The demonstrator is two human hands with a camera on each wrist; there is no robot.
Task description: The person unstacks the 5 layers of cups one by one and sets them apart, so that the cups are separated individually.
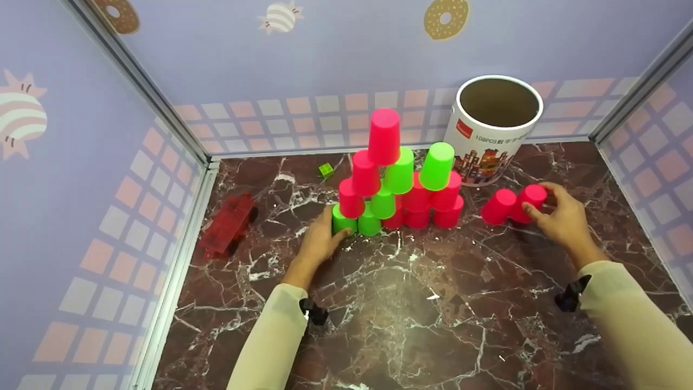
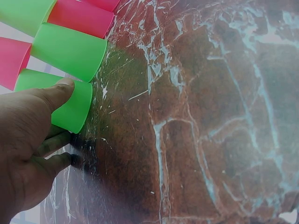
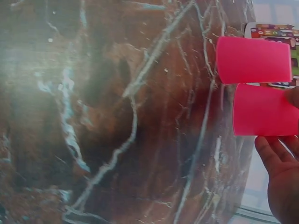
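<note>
Head view has the left hand (image 1: 316,244) at the pyramid's near-left corner, thumb lying on the bottom green cup (image 1: 342,222) with the other fingers (image 2: 58,142) loosely straight beside it on the marble. Further right, the right hand (image 1: 560,216) curls round a pink cup (image 1: 529,201) (another pink cup (image 1: 498,206) just beside it), tube (image 1: 495,130) behind.

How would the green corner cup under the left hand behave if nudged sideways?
The green corner cup looks like thin plastic, so probably light and quick to slide on the glossy marble top. It carries stacked cups, so a nudge from the left hand would likely topple them.
</note>
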